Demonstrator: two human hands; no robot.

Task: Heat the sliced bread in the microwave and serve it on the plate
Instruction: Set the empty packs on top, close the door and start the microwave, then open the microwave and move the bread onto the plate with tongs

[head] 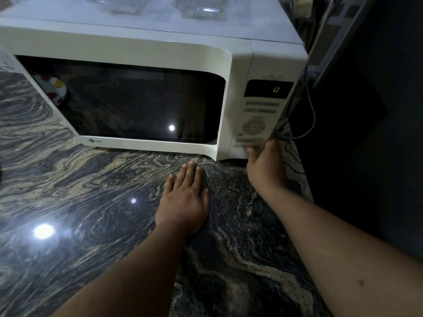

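Note:
A white microwave [142, 49] stands on the dark marbled counter [80, 202] with its door closed and its window dark. Its display [267, 89] glows green with one digit. My right hand [265, 165] reaches the lower end of the control panel [256, 124], with a fingertip touching the bottom button strip and the other fingers at the panel's right edge. My left hand [185, 197] rests flat on the counter in front of the door, fingers straight. The door's glass shows a colourful spotted plate [53, 89] at its left, seemingly a reflection. No bread is visible.
Clear glass containers [199, 8] sit on top of the microwave. A grey cable [309, 115] runs down behind the right side. A dark surface [366, 133] rises right of the counter. Ceiling lights glare on the counter.

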